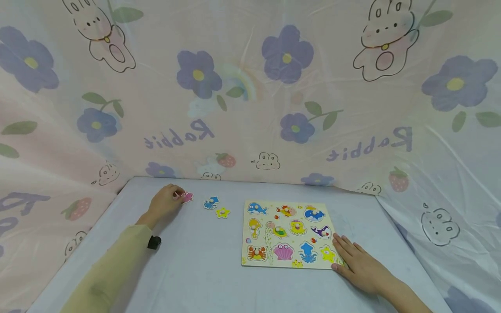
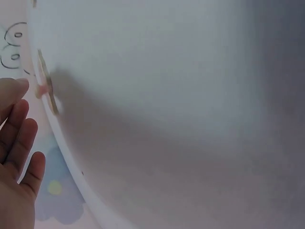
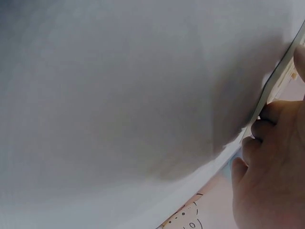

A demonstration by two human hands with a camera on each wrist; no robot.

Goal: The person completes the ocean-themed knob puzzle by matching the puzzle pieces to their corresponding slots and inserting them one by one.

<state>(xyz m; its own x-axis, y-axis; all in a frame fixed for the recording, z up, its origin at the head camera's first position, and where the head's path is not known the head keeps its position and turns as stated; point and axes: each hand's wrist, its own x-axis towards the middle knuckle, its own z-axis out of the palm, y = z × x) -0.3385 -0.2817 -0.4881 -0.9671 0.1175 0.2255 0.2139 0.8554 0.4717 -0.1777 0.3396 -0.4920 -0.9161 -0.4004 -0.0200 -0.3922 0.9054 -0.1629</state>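
My left hand (image 1: 167,201) is beside a pink shell puzzle piece (image 1: 187,198) at the table's back left. In the left wrist view, a gap separates its loosely bent fingers (image 2: 21,136) from the piece's knob, and the piece (image 2: 47,83) appears edge-on. A blue squid piece (image 1: 211,203) and a yellow starfish piece (image 1: 223,212) lie to the right of the shell. My right hand (image 1: 362,265) rests with extended fingers at the right edge of the wooden puzzle board (image 1: 274,262). The right wrist view shows those fingertips (image 3: 271,112) at the board's side.
Knobbed sea-animal pieces sit in the board, among them a crab (image 1: 256,253) and an octopus (image 1: 298,227). Shell, squid and starfish pictures without knobs show along its front row. A pale cloth covers the table (image 1: 195,269); a printed curtain (image 1: 250,108) hangs behind it.
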